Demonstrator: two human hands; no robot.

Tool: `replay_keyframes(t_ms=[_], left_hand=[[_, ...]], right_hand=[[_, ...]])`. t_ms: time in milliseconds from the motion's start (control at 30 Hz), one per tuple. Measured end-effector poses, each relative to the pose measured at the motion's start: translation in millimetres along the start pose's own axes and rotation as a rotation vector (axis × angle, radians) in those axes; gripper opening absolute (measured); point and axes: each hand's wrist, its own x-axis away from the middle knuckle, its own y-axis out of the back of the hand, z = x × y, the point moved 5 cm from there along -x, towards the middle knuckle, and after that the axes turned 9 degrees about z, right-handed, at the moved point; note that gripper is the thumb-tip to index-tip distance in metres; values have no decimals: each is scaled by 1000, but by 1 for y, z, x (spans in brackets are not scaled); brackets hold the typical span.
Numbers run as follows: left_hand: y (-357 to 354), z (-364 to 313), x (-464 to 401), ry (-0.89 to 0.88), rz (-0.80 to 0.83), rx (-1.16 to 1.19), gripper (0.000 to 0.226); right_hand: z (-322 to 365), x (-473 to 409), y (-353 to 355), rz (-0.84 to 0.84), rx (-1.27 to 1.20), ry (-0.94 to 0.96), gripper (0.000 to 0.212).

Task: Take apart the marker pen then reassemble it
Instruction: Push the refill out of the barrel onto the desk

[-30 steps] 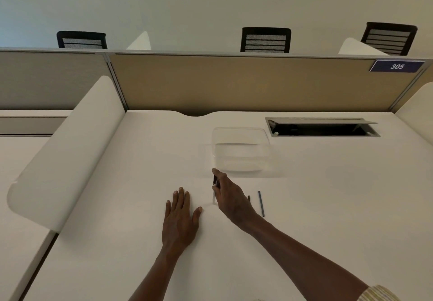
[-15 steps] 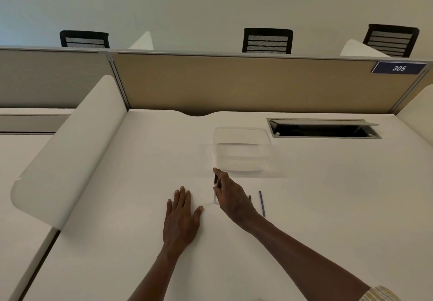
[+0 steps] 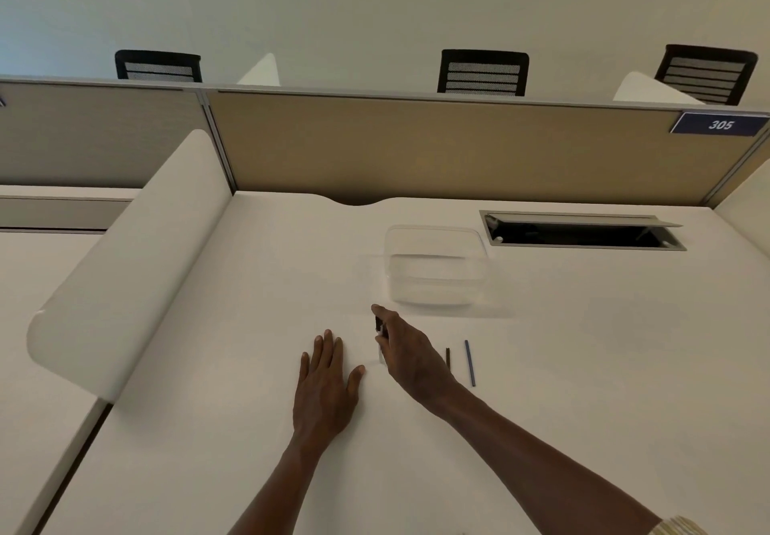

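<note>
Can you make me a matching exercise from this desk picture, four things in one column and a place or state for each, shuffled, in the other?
Column one:
1. left hand
2. right hand
3. clear container
4. thin blue rod

Column two:
A. lying on the desk to the right of the right hand
B. pinching a small dark marker part
C. pressed flat, palm down, on the desk
D. standing empty beyond the hands, beside the open cable hatch

Pairs: 1-C, 2-B, 3-D, 4-A
</note>
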Motion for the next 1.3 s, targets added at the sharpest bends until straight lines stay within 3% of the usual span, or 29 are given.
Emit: replay_keyframes(t_ms=[1300], left_hand=[[0, 0, 0, 1, 7, -1, 72]], right_hand=[[-4, -3, 3, 9, -9, -18, 49]])
